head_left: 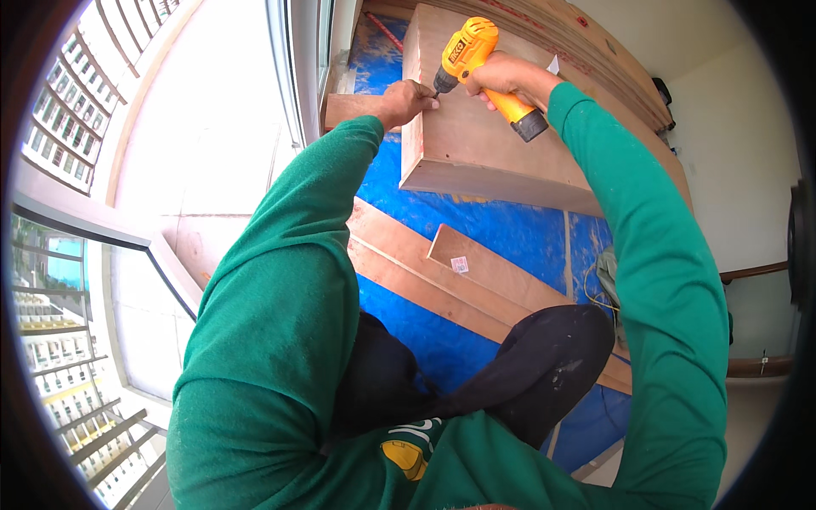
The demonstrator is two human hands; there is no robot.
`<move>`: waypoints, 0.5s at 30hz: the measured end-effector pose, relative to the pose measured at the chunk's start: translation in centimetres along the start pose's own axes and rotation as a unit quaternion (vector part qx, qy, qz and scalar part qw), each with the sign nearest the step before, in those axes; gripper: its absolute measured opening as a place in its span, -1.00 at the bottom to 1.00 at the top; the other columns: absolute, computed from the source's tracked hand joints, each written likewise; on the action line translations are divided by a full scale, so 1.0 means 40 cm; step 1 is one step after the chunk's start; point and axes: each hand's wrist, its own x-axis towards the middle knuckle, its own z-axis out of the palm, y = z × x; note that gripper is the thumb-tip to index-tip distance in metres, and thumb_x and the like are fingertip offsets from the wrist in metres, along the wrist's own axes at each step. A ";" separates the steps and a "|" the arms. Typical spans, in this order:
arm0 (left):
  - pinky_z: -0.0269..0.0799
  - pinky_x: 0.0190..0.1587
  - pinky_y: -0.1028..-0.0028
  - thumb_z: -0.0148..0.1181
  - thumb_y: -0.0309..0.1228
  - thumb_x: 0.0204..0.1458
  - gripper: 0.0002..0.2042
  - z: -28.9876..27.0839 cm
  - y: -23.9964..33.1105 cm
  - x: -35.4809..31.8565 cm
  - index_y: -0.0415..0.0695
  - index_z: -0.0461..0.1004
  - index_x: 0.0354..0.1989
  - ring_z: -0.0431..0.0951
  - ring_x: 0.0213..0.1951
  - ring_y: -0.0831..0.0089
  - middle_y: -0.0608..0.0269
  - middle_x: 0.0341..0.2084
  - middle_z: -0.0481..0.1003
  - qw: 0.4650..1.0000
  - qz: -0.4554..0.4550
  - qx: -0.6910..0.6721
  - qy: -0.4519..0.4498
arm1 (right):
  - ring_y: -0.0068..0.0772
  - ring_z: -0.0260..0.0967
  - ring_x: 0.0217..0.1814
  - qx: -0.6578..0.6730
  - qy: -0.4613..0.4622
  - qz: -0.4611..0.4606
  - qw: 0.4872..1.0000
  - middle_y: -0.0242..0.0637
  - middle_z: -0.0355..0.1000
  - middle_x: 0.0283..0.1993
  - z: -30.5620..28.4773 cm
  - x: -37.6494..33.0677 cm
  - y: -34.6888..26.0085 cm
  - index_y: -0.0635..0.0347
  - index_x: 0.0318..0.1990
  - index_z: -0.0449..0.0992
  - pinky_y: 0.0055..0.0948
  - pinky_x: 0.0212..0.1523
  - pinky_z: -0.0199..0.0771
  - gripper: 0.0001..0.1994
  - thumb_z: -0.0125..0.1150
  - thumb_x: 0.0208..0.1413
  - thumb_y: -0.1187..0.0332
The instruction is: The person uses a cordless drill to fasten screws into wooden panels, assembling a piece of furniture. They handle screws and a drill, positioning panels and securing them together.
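Observation:
My right hand [501, 75] grips a yellow and black cordless drill [473, 49] by its handle, with the black battery end toward my forearm. The drill's chuck points down and left at the left edge of a large plywood box [510, 153]. Right at the bit's tip, my left hand [408, 104] has its thumb and fingers pinched together. Whether a screw sits between those fingertips is too small to tell. A short wooden board [350, 109] lies beneath my left wrist, against the box's side.
Several plywood strips [399, 280] lie on the blue floor sheet [450, 344] between the box and my knees. Long boards [629, 81] are stacked behind the box by the wall. A glazed door frame [297, 68] stands on the left, and a cloth bundle [607, 276] lies at the right.

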 end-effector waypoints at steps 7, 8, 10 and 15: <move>0.59 0.05 0.26 0.44 -0.19 0.28 -0.70 0.000 0.001 -0.004 -0.13 0.77 0.02 0.75 -0.13 0.25 0.03 -0.20 0.76 1.000 -0.025 -0.012 -0.011 | -0.49 0.39 -0.51 0.022 -0.008 -0.002 1.000 -0.37 0.41 -0.45 0.002 0.009 0.015 0.23 -0.09 0.50 -0.38 -0.49 0.54 -0.73 0.38 0.08 0.43; 0.60 0.11 0.29 0.45 -0.24 0.28 -0.74 -0.004 -0.001 -0.003 -0.11 0.79 0.02 0.76 -0.08 0.26 0.09 -0.16 0.78 0.999 -0.027 -0.013 -0.013 | -0.51 0.39 -0.50 0.019 -0.012 -0.009 1.000 -0.38 0.41 -0.44 -0.001 0.010 0.018 0.23 -0.08 0.51 -0.39 -0.49 0.55 -0.73 0.40 0.09 0.43; 0.58 0.23 0.31 0.44 -0.32 0.30 -0.66 -0.019 -0.008 -0.005 -0.21 0.72 0.17 0.75 0.03 0.26 0.07 -0.02 0.76 0.998 -0.019 -0.060 -0.020 | -0.56 0.40 -0.50 0.010 -0.023 -0.027 0.999 -0.40 0.42 -0.43 -0.006 0.012 0.023 0.21 -0.07 0.52 -0.43 -0.48 0.55 -0.73 0.44 0.14 0.37; 0.44 0.45 0.14 0.48 0.11 0.21 -0.02 -0.001 -0.020 -0.057 -0.36 0.22 0.58 0.46 0.44 -0.04 -0.36 0.45 0.37 0.989 -0.119 -0.089 0.020 | -0.58 0.46 -0.50 0.014 -0.052 -0.041 0.998 -0.39 0.46 -0.37 -0.026 0.001 0.038 0.19 -0.05 0.53 -0.49 -0.44 0.63 -0.70 0.45 0.16 0.27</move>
